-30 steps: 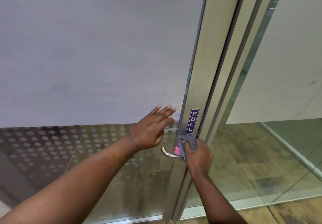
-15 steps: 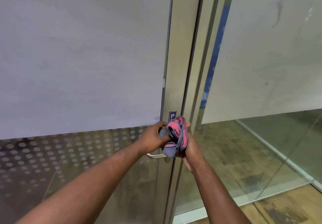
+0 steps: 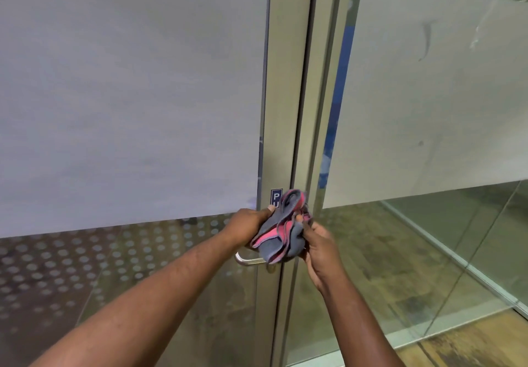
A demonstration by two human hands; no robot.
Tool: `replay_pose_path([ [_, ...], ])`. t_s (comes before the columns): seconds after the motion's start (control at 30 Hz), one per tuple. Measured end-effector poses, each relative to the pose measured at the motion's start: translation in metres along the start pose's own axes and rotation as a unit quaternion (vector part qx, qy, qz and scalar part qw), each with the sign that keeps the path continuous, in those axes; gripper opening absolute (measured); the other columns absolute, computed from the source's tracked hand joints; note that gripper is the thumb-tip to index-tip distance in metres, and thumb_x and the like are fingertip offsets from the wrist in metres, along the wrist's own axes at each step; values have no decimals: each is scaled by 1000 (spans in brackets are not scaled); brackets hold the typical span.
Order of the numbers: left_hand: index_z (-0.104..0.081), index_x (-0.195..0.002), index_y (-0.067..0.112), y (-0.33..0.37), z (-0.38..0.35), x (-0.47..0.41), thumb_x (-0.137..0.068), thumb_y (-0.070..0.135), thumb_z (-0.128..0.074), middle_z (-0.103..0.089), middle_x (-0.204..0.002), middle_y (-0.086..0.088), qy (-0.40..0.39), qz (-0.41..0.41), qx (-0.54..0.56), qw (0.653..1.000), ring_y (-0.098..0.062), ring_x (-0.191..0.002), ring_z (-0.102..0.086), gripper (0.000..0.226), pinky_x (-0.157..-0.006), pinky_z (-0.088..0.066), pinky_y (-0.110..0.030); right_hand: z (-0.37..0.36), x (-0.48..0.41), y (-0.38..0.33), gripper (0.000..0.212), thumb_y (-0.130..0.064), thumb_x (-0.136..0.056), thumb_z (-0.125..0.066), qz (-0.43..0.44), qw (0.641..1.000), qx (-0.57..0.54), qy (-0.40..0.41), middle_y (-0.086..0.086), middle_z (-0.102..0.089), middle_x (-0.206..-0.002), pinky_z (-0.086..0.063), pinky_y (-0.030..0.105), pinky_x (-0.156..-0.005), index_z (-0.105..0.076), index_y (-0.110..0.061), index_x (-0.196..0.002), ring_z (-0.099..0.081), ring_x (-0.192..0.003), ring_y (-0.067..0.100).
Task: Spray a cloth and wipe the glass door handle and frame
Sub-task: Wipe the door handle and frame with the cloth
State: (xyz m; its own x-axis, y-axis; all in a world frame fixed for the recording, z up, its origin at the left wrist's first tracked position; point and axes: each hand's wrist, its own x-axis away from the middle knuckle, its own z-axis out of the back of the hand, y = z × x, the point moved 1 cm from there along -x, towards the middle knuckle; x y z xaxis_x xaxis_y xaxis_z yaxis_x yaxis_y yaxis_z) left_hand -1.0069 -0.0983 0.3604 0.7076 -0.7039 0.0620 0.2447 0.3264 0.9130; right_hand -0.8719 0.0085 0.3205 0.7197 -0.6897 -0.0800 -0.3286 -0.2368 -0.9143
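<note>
A crumpled grey cloth with pink edging (image 3: 281, 231) hangs bunched between both my hands, just in front of the metal door frame (image 3: 288, 109). My left hand (image 3: 248, 225) grips its left side, thumb on top. My right hand (image 3: 318, 245) pinches its right side. Below the cloth, the silver lever handle (image 3: 245, 260) juts left from the frame, partly hidden by the cloth. A blue PULL sticker (image 3: 276, 196) on the frame is half covered by the cloth. No spray bottle is in view.
The frosted glass door panel (image 3: 128, 95) fills the left, with a dotted band (image 3: 85, 266) lower down. A second frosted glass panel (image 3: 428, 95) stands to the right of the frame. Wooden floor (image 3: 471, 344) shows at the bottom right.
My left hand left the glass and took hold of the cloth. My right hand lifted the cloth off the handle, and the cloth now bunches between both hands.
</note>
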Motion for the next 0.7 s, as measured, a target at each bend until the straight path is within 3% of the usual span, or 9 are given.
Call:
replay_pose_path([
  [0.1, -70, -119, 16, -3, 1, 7, -91, 61, -63, -77, -109, -12, -105, -9, 101, 989, -33, -98, -75, 53, -79, -64, -42, 2, -3, -1, 22, -15, -99, -57, -22, 998, -27, 62, 18, -76, -98, -61, 31, -64, -71, -1, -109, -73, -78, 26],
  [0.17, -60, -133, 24, -6, 3, 12, -83, 51, -76, -73, -121, -6, -167, -56, 105, 979, -27, -105, -74, 59, -83, -62, -40, 2, -1, -3, 24, -9, -101, -49, -40, 994, -50, 89, 18, -73, -94, -57, 31, -59, -70, 0, -109, -69, -75, 28],
  [0.27, -57, -140, 24, -8, 2, 13, -82, 27, -85, -69, -127, 1, -145, -109, 90, 979, -14, -110, -70, 65, -82, -60, -25, 4, 0, -7, 32, -12, -102, -40, -64, 988, -100, 102, 13, -77, -93, -57, 36, -70, -69, -1, -112, -72, -80, 26],
  [0.3, -62, -134, 24, -6, 3, 14, -86, 22, -82, -71, -121, 4, -118, -118, 93, 981, -9, -105, -70, 52, -78, -59, -22, 6, 1, -8, 33, -13, -103, -40, -71, 985, -121, 102, 14, -76, -94, -57, 38, -71, -69, -2, -111, -71, -81, 27],
  [0.37, -76, -98, 30, -4, 6, 13, -95, 20, -72, -75, -89, 11, -51, -123, 84, 988, -5, -79, -69, 12, -67, -53, -21, 10, 2, -11, 30, -16, -101, -41, -91, 977, -162, 102, 14, -72, -94, -59, 38, -68, -68, -6, -108, -68, -82, 28],
  [0.43, -70, -68, 25, -5, 10, 9, -98, 22, -67, -65, -62, 13, 16, -125, 54, 990, -5, -58, -57, 30, -60, -44, -24, 15, 0, -12, 18, -20, -95, -47, -105, 970, -192, 108, 10, -65, -86, -60, 30, -58, -63, -14, -97, -64, -74, 23],
  [0.5, -67, -70, 20, -3, 11, 13, -101, 22, -62, -63, -57, 13, 3, -109, 71, 992, -3, -53, -56, 31, -58, -45, -20, 20, -1, -13, 17, -19, -97, -47, -108, 974, -163, 111, 6, -55, -74, -52, 25, -51, -58, -14, -84, -57, -62, 20],
  [0.6, -70, -80, 9, -3, 6, 14, -103, 27, -58, -67, -68, 2, -38, -92, 55, 993, -8, -59, -60, 31, -61, -52, -21, 20, -1, -18, 27, -15, -106, -46, -99, 984, -100, 107, 5, -55, -65, -49, 26, -50, -59, -10, -83, -56, -56, 16],
  [0.7, -65, -73, 14, -2, 2, 9, -100, 28, -63, -61, -69, -1, -1, -85, 43, 995, -13, -64, -52, 30, -64, -46, -26, 23, 0, -31, 27, -17, -96, -63, -74, 990, -98, 63, 1, -55, -54, -47, 32, -61, -59, -13, -70, -54, -57, 17],
])
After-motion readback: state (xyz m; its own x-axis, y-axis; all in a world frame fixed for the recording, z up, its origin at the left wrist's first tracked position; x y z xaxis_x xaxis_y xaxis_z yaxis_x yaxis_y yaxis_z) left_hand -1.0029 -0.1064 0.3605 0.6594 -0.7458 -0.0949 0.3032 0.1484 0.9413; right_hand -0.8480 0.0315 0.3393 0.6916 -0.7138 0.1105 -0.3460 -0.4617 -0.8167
